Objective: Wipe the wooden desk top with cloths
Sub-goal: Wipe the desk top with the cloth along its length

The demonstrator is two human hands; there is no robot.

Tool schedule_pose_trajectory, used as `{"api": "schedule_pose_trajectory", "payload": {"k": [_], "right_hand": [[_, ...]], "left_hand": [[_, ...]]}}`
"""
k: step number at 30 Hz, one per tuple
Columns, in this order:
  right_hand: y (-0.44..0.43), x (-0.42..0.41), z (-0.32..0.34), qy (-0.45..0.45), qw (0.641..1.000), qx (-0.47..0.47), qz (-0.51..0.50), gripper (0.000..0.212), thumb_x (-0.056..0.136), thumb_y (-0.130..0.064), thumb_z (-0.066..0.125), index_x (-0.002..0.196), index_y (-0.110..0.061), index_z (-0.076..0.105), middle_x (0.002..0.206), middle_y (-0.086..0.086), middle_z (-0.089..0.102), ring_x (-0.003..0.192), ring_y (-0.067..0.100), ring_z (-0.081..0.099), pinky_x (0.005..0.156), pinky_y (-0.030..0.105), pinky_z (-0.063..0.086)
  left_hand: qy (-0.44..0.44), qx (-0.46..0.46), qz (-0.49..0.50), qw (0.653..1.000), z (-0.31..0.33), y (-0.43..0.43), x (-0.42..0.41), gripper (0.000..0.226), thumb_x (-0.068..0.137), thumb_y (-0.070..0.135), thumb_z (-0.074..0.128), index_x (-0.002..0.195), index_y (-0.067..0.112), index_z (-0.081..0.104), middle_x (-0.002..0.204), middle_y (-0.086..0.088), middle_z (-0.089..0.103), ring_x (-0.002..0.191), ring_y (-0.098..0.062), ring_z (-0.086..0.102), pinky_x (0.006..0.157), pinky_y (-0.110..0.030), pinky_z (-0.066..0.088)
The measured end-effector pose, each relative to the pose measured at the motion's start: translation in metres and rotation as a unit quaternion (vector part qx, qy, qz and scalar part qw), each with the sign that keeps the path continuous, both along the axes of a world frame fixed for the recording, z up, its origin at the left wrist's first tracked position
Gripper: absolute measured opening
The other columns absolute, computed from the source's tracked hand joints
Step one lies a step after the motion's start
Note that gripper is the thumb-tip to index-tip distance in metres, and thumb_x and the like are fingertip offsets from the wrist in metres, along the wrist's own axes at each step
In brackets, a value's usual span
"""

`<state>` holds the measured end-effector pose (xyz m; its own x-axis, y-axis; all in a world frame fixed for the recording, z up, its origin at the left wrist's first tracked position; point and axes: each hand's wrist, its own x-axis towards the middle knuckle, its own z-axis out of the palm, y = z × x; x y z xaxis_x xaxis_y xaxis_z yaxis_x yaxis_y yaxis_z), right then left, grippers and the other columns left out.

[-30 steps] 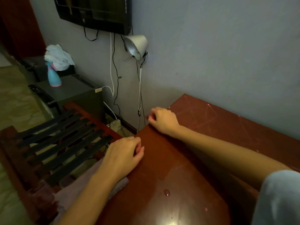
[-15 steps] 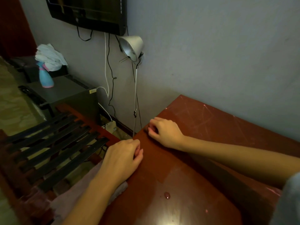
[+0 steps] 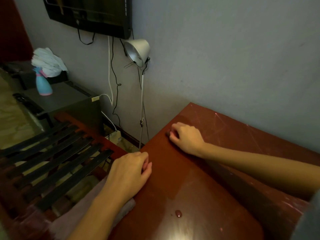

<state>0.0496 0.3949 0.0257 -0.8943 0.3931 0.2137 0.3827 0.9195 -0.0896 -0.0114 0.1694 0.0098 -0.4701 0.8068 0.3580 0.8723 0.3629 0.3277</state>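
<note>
The red-brown wooden desk top (image 3: pixel 216 179) fills the lower right, glossy and scratched, with a small droplet (image 3: pixel 178 213) near its front. My left hand (image 3: pixel 128 174) rests on the desk's left edge with its fingers curled. A pale pinkish cloth (image 3: pixel 124 210) lies under its wrist and forearm and hangs off the edge; whether the fingers grip it is hidden. Farther back along the same edge, my right hand (image 3: pixel 185 137) has curled fingers that pinch a small dark bit (image 3: pixel 167 134).
Left of the desk stands a dark slatted wooden rack (image 3: pixel 52 161). Behind it a grey cabinet (image 3: pixel 69 101) carries a blue spray bottle (image 3: pixel 43 84) and white cloths (image 3: pixel 48 61). A floor lamp (image 3: pixel 138 51), cables and a wall-mounted screen (image 3: pixel 90 14) are at the wall.
Both hands stay at the desk's left edge with the same curled fingers. The right hand has shifted slightly along the edge, and my view has moved a little.
</note>
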Motion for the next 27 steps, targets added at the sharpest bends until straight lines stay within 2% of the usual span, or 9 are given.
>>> {"api": "schedule_pose_trajectory", "payload": {"k": [4, 6, 10, 14, 18, 21, 23, 25, 27], "right_hand": [[-0.018, -0.030, 0.000, 0.019, 0.997, -0.027, 0.067, 0.021, 0.093, -0.032, 0.047, 0.078, -0.019, 0.041, 0.082, -0.002, 0.047, 0.074, 0.025, 0.054, 0.061, 0.031, 0.034], [0.002, -0.056, 0.000, 0.020, 0.999, -0.024, 0.034, 0.021, 0.093, -0.032, 0.047, 0.079, -0.018, 0.043, 0.084, 0.001, 0.051, 0.077, 0.027, 0.055, 0.062, 0.030, 0.034], [0.064, -0.074, 0.004, 0.031, 0.994, -0.036, -0.096, 0.023, 0.095, -0.033, 0.047, 0.085, -0.012, 0.052, 0.092, 0.011, 0.063, 0.084, 0.031, 0.060, 0.064, 0.031, 0.039], [0.079, -0.053, 0.001, 0.043, 0.990, -0.021, -0.135, 0.023, 0.095, -0.030, 0.043, 0.084, -0.011, 0.049, 0.095, 0.015, 0.062, 0.086, 0.037, 0.060, 0.063, 0.034, 0.040], [0.040, -0.029, -0.004, 0.031, 0.997, -0.001, -0.072, 0.025, 0.094, -0.032, 0.043, 0.097, -0.011, 0.057, 0.100, 0.010, 0.061, 0.084, 0.035, 0.061, 0.064, 0.034, 0.041], [0.009, -0.024, -0.005, 0.017, 1.000, -0.004, 0.001, 0.020, 0.094, -0.032, 0.044, 0.084, -0.015, 0.049, 0.086, 0.002, 0.051, 0.069, 0.025, 0.050, 0.060, 0.029, 0.031], [0.007, -0.034, -0.003, 0.024, 0.999, -0.015, 0.022, 0.021, 0.094, -0.032, 0.045, 0.079, -0.017, 0.045, 0.081, -0.001, 0.048, 0.066, 0.022, 0.045, 0.060, 0.029, 0.031], [0.023, -0.053, -0.001, 0.023, 1.000, -0.015, 0.008, 0.022, 0.095, -0.032, 0.045, 0.080, -0.016, 0.047, 0.084, 0.002, 0.053, 0.069, 0.022, 0.049, 0.061, 0.028, 0.034], [0.052, -0.068, 0.001, 0.025, 0.998, -0.021, -0.051, 0.023, 0.095, -0.032, 0.045, 0.084, -0.014, 0.052, 0.091, 0.008, 0.061, 0.076, 0.026, 0.057, 0.064, 0.029, 0.038]], "left_hand": [[0.001, -0.001, 0.000, 1.000, 0.000, -0.001, 0.001, 0.027, 0.093, 0.035, 0.049, 0.069, 0.028, 0.042, 0.066, 0.011, 0.045, 0.060, -0.004, 0.044, 0.051, -0.015, 0.027], [0.004, 0.007, 0.000, 1.000, -0.002, -0.001, 0.000, 0.029, 0.091, 0.032, 0.054, 0.066, 0.029, 0.041, 0.062, 0.013, 0.042, 0.055, -0.001, 0.040, 0.050, -0.013, 0.023], [0.019, 0.012, 0.002, 1.000, -0.006, -0.001, -0.003, 0.034, 0.083, 0.027, 0.066, 0.062, 0.030, 0.040, 0.055, 0.016, 0.037, 0.049, 0.006, 0.033, 0.048, -0.008, 0.019], [0.025, 0.009, -0.003, 1.000, -0.006, 0.000, -0.004, 0.036, 0.082, 0.027, 0.067, 0.061, 0.031, 0.039, 0.054, 0.018, 0.033, 0.048, 0.007, 0.032, 0.046, -0.008, 0.019], [0.033, 0.002, -0.002, 0.999, -0.005, 0.000, -0.003, 0.038, 0.079, 0.027, 0.069, 0.060, 0.031, 0.037, 0.053, 0.017, 0.033, 0.046, 0.005, 0.032, 0.044, -0.008, 0.018], [0.036, -0.004, -0.004, 0.999, -0.004, 0.001, -0.003, 0.040, 0.077, 0.026, 0.072, 0.059, 0.031, 0.037, 0.053, 0.016, 0.035, 0.045, 0.004, 0.033, 0.043, -0.007, 0.017], [0.039, -0.007, -0.002, 0.999, -0.004, 0.001, -0.003, 0.041, 0.076, 0.026, 0.073, 0.059, 0.032, 0.035, 0.052, 0.016, 0.035, 0.045, 0.005, 0.029, 0.042, -0.007, 0.014], [0.036, -0.010, 0.000, 0.999, -0.004, 0.000, -0.004, 0.041, 0.076, 0.026, 0.073, 0.060, 0.032, 0.036, 0.052, 0.016, 0.035, 0.045, 0.007, 0.028, 0.041, -0.007, 0.015], [0.026, -0.009, 0.001, 1.000, -0.006, 0.000, -0.005, 0.039, 0.077, 0.026, 0.072, 0.060, 0.031, 0.037, 0.054, 0.016, 0.037, 0.046, 0.005, 0.033, 0.041, -0.009, 0.021]]}}
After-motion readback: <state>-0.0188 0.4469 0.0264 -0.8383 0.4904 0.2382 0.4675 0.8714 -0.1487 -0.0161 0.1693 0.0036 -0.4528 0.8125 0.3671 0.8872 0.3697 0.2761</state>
